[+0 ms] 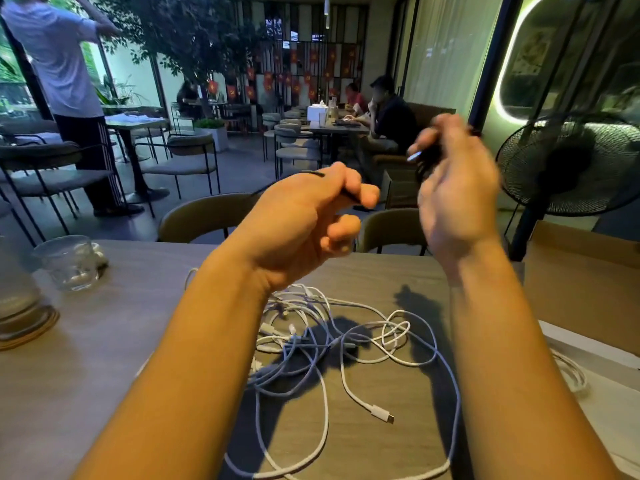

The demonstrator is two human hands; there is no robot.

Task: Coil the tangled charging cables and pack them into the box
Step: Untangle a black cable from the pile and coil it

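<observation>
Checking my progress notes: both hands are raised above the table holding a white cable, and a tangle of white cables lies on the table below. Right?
No. In the head view, the left hand and the right hand hold a black cable, not a white one. The rest holds: both hands are raised above the table, and the tangle of white cables lies on it.

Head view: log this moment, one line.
left hand pinches black cable | right hand holds its coil | white cables tangled on table | box at right
</observation>
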